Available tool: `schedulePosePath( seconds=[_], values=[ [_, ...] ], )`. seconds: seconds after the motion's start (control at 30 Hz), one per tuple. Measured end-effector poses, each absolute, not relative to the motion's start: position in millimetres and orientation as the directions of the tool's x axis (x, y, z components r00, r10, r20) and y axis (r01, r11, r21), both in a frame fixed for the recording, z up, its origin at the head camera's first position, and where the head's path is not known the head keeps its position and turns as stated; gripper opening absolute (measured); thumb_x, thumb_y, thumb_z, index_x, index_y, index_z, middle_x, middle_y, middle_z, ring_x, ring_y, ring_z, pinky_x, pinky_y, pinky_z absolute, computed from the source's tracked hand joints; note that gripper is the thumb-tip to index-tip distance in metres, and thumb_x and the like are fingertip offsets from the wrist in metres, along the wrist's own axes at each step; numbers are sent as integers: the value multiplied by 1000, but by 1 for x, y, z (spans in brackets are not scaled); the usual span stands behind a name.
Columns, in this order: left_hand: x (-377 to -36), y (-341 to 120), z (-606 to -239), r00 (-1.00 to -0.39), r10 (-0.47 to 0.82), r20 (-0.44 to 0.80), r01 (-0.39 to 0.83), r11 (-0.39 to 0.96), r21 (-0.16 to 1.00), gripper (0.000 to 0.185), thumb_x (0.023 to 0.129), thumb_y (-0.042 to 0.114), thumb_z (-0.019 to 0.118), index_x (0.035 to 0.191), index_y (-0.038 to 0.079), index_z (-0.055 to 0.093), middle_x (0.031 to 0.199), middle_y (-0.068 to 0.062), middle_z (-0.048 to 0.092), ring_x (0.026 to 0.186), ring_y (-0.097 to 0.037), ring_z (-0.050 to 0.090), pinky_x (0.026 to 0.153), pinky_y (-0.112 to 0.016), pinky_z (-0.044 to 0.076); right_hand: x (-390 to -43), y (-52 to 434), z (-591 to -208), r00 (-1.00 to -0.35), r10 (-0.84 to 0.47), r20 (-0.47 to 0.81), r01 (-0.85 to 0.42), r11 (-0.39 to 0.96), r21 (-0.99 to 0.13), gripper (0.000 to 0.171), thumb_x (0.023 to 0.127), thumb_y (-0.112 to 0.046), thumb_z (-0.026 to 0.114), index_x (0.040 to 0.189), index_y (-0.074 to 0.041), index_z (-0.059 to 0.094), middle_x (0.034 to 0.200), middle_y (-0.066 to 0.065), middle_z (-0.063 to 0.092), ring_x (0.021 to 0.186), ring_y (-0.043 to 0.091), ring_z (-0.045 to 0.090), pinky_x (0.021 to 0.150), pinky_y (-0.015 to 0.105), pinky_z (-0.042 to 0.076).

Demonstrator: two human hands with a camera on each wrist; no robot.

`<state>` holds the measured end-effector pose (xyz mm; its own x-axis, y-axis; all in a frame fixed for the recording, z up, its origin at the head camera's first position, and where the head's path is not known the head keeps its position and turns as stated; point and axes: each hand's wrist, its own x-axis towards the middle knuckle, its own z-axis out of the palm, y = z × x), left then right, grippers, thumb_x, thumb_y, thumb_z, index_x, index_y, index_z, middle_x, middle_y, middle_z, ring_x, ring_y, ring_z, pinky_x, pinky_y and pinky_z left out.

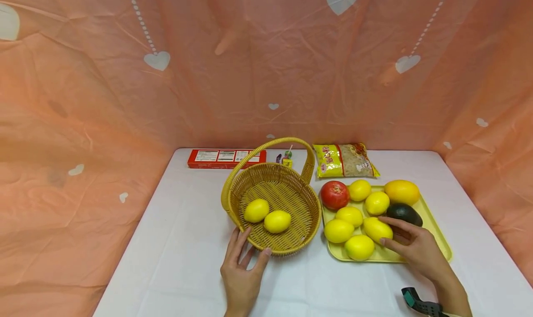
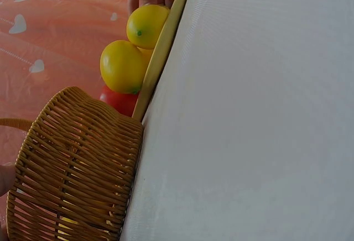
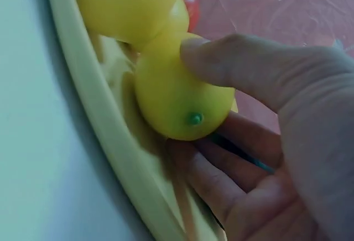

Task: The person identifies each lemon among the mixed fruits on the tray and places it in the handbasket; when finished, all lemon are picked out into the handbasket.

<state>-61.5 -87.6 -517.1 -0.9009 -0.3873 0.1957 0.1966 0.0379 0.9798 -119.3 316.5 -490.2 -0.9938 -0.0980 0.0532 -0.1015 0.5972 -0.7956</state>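
basket (image 1: 291, 201): 2 lemons in | tray (image 1: 437, 233): 6 left | right hand (image 1: 416, 247) closing on lemon (image 1: 377, 229) | left hand (image 1: 243, 270) flat, steadying rim

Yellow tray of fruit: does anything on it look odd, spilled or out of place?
Nothing is spilled or damaged. Among the lemons on the yellow plastic tray, only a red round fruit, a dark green avocado and a larger orange-yellow fruit differ. The right hand grips one yellow lemon.

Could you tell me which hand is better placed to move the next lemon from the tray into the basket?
Right: the right hand already curls around a lemon on the tray, while the left hand touches the basket.
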Motion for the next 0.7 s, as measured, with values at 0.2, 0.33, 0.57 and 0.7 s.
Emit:
schedulePosePath(
  seconds=[0.2,0.33,0.57,0.7],
  values=[
    [-62,-88,-517,-902,-384,196,202,23,979,68,87,-2,91,149,-4,64,172,-28,36,148,-32,53,107,-26,60,-117,320,-473,-986,-113,122,-163,518,-840,50,98,-6,83,145,2,66,135,-13,72,113,-14,65,89,7,60],
    [-62,-88,-516,-902,-385,196,204,20,979,68,86,-4,91,149,-4,64,172,-29,36,148,-32,53,107,-26,60,-120,317,-459,-964,-178,197,-256,429,-866,48,98,6,77,144,8,64,132,-23,70,115,-7,70,92,10,61],
    [-61,-88,-515,-902,-381,204,209,30,978,68,86,-4,91,148,-4,64,171,-29,37,147,-30,55,107,-26,60,-135,295,-446,-919,-333,210,-309,279,-909,47,99,13,71,144,11,62,137,-13,73,118,3,73,100,16,61],
    [-61,-89,-516,-902,-382,204,205,36,978,68,86,-3,91,148,-4,64,171,-29,37,147,-31,55,107,-26,60,-148,275,-441,-886,-417,203,-322,239,-916,46,100,11,71,145,5,65,140,-9,74,120,9,73,103,18,61]
  ],
)
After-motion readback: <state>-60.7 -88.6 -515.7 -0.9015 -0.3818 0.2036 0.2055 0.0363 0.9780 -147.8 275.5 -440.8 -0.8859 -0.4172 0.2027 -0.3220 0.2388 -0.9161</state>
